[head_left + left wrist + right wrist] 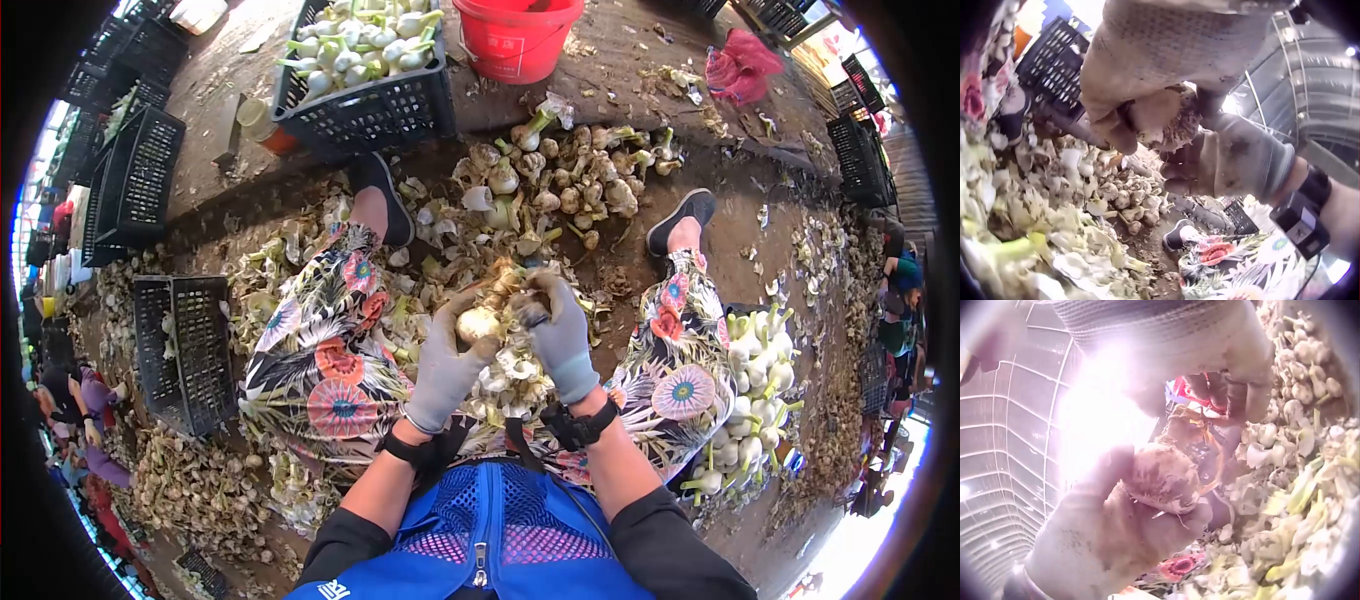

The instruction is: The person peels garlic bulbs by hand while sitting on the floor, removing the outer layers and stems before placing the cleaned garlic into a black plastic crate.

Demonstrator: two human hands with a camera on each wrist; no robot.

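The gloved left hand (445,370) grips a round, white and brown garlic bulb (478,325) with bent fingers, while the gloved right hand (562,345) is just beside it with its fingers bent too, though I cannot tell if they pinch any of its skin. The bulb sits in the left hand, on the side that faces the right hand, and I cannot tell which way its long side points. Past both hands, a pile of brown and white garlic bulbs (590,180) lies on the brown dirt floor (738,225).
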